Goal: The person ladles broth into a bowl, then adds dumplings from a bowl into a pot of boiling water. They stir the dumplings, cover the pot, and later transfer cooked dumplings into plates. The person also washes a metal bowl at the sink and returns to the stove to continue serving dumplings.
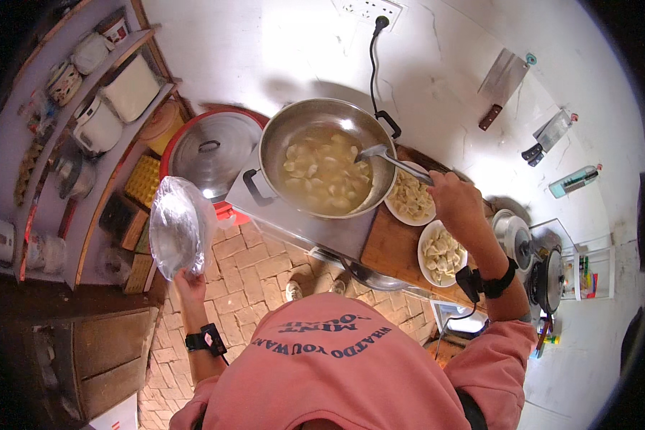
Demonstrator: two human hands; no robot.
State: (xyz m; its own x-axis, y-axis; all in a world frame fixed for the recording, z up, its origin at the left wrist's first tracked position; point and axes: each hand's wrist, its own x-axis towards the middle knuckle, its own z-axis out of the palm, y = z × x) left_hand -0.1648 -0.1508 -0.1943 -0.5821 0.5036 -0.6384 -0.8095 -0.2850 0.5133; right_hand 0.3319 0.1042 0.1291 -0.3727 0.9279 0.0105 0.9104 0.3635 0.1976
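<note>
My right hand (456,201) grips the handle of a metal spatula (375,152), whose blade dips over the right side of a large metal wok (322,107). Pale dumplings (313,169) float in cloudy liquid inside it. In my left hand (190,285), off to the left above the floor, is a round thing wrapped in clear plastic (177,228); the wrap hides what it is, possibly a lid. Two white bowls of dumplings, a farther one (410,196) and a nearer one (443,252), stand to the right of the wok, below my right forearm.
The bowls rest on a wooden board (384,244). Left of the wok is a red-rimmed vessel with a metal lid (209,153). A power cord (373,70) runs down the wall, where a cleaver (502,75) and knives (551,131) hang. Shelves (123,137) line the left side.
</note>
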